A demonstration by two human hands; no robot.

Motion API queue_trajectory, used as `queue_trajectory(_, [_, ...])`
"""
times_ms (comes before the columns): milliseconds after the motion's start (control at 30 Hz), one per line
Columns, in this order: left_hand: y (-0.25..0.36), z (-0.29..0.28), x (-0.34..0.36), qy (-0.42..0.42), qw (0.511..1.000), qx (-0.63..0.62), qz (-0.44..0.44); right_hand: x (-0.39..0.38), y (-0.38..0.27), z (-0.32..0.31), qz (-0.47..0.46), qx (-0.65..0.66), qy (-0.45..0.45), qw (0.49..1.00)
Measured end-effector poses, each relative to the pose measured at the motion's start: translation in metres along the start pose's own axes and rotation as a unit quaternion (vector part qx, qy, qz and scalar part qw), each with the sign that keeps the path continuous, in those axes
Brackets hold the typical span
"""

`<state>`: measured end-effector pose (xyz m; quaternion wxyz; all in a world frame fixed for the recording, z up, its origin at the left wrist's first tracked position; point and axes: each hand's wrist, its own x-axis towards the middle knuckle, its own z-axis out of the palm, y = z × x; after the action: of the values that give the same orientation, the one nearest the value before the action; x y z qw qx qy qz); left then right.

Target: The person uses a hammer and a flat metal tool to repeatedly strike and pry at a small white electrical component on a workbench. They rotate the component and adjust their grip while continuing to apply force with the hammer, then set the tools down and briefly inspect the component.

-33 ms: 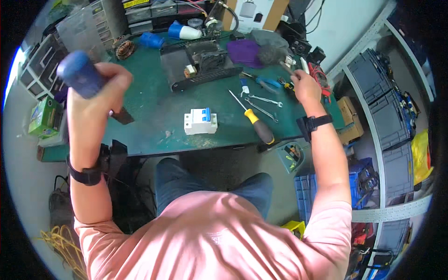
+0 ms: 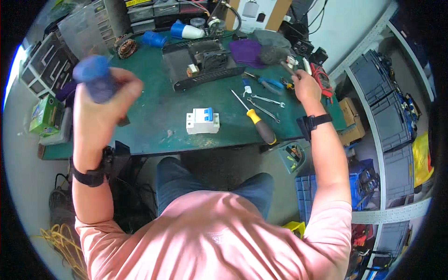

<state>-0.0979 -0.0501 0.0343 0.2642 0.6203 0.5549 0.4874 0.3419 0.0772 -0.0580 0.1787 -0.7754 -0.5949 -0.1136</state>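
Here, the left hand was wrapped around a blurred blue-and-dark cylindrical object, held up over the left part of the green-topped workbench; its exact kind could not be told. Opposite, the right hand was closed around the thin handle of a dark, fuzzy-headed brush, whose head lay toward the back, just beside a purple cloth. Between the hands, near the front edge, a white block-shaped circuit breaker with a blue toggle stood upright. To its right lay a yellow-and-black-handled screwdriver and two silver metal spanners. Behind it sat a black slotted metal casing.
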Motion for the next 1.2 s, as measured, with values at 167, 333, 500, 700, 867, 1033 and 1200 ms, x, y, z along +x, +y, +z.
queue_trajectory(167, [-0.019,0.018,-0.001,-0.123,0.974,0.138,0.130,0.012,-0.011,0.032,-0.008,-0.019,-0.039,0.999])
queue_trajectory(333, [-0.048,0.028,0.012,-0.137,0.931,0.144,0.306,0.015,0.010,0.055,-0.051,-0.014,-0.039,0.998])
queue_trajectory(500, [-0.043,0.052,0.007,-0.127,0.868,0.300,0.374,0.002,-0.017,-0.006,-0.165,0.156,-0.024,0.973])
queue_trajectory(700, [-0.035,0.109,-0.016,-0.132,0.846,0.317,0.407,-0.150,-0.106,-0.104,-0.167,0.479,-0.243,0.827])
queue_trajectory(867, [-0.020,0.148,-0.049,-0.141,0.830,0.360,0.401,-0.189,-0.116,-0.085,-0.244,0.349,-0.197,0.883])
queue_trajectory(1033, [-0.026,0.143,-0.050,-0.064,0.837,0.245,0.485,-0.206,-0.093,-0.051,-0.192,0.458,-0.128,0.858])
queue_trajectory(1200, [-0.075,0.067,-0.040,-0.070,0.921,0.120,0.364,-0.209,-0.054,-0.046,0.064,0.544,-0.215,0.809])
